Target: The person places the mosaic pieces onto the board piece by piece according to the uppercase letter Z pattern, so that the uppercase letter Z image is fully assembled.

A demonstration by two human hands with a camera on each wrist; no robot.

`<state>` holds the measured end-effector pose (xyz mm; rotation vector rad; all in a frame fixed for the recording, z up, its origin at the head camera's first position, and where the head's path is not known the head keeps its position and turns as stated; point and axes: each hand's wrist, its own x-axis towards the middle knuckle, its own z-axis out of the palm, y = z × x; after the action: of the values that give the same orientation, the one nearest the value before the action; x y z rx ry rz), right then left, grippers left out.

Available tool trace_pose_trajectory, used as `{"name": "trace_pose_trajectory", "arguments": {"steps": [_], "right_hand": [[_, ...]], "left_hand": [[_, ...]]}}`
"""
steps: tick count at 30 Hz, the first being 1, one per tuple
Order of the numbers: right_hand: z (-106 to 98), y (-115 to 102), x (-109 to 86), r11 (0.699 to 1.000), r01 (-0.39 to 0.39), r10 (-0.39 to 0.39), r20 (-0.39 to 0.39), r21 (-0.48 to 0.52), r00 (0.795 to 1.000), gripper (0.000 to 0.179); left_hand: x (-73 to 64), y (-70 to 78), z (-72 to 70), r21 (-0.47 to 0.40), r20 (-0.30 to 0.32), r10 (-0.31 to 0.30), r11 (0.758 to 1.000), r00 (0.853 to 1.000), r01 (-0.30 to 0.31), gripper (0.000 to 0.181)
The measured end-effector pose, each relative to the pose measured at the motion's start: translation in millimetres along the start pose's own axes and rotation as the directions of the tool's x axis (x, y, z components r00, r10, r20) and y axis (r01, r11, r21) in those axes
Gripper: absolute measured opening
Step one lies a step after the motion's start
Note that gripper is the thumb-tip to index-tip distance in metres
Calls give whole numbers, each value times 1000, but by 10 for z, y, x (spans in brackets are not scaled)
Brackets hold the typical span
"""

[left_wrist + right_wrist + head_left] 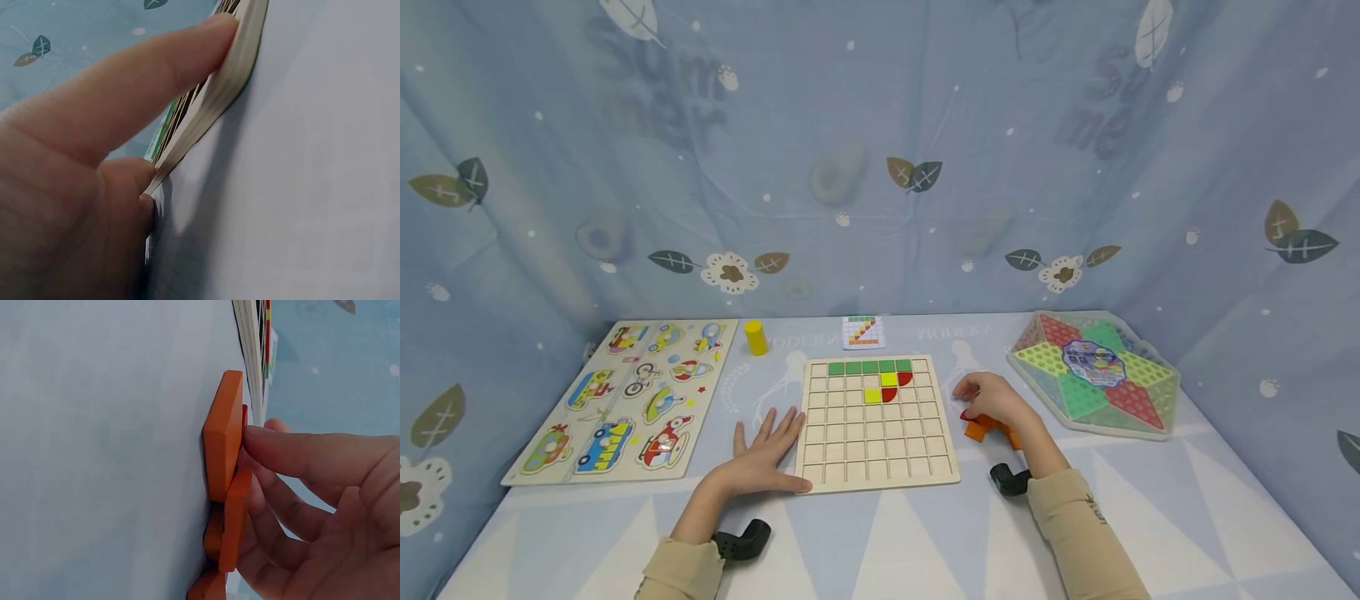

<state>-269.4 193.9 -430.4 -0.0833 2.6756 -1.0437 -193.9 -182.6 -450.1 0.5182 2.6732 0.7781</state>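
Note:
A wooden grid board (850,473) lies mid-table. In its upper rows are a run of green squares (870,367), yellow squares (872,396) and red quarter-circles (889,394). My left hand (760,462) is spread at the board's left edge, its thumb on the near left corner. To the board's right, my right hand (992,398) bends over a loose pile of orange blocks (976,431). Its curled thumb and fingers hold a red piece (244,415), mostly hidden behind an orange block (225,434) in the right wrist view.
Behind the board lies a small pattern card (863,332). A yellow cylinder (756,338) stands at the back left, beside a vehicle puzzle board (700,400). On the right is a clear-lidded hexagonal game box (1093,367). A patterned curtain (880,167) rises behind the table.

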Motion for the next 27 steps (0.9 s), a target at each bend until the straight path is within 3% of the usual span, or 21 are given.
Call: {"name": "trace_pose_trajectory", "arguments": {"steps": [10,17,23,27], "right_hand": [[0,-30,-44,996,-18,23,54,-89,998,25],[-29,-48,-32,992,-55,53,-24,-113,998,21],[9,-141,2,999,-28,26,-91,-25,996,16],[100,-267,28,993,3,6,-83,118,997,14]], "left_hand": [[14,4,16,0,4,-2,1000,1000,2,110],[10,26,4,-7,4,-4,1000,1000,4,110],[6,15,6,-6,4,-4,1000,1000,4,110],[8,1,3,3,1,-1,1000,1000,1,110]]}}
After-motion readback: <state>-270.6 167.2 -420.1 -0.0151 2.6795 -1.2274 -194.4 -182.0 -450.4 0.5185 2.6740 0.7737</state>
